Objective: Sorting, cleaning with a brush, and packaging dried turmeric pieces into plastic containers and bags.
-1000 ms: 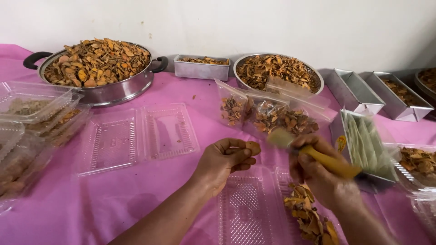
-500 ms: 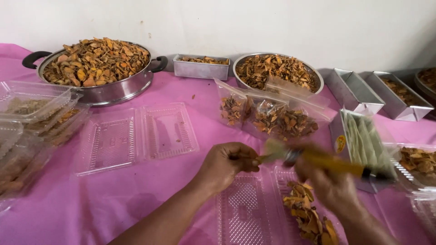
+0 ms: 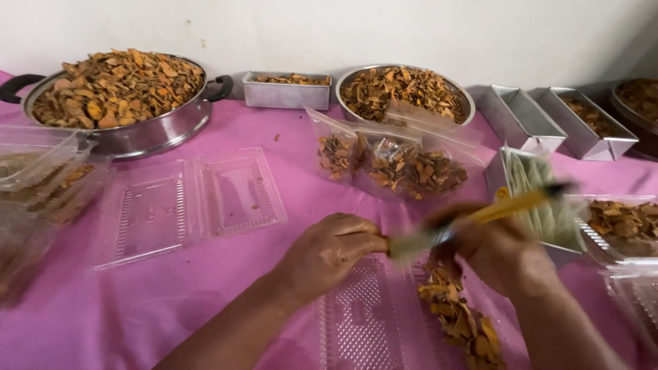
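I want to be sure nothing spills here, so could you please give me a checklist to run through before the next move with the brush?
1. Right hand grips the yellow-handled brush: ok.
2. Left hand closed at the brush's bristle end: ok; what its fingers pinch: cannot tell.
3. Open clear container lies under both hands: ok.
4. Brown chips sit in the container's right half; left half bare: ok.
5. Brush bristles clean: cannot tell, blurred.
6. Spare open container lies flat on the pink tablecloth: ok.
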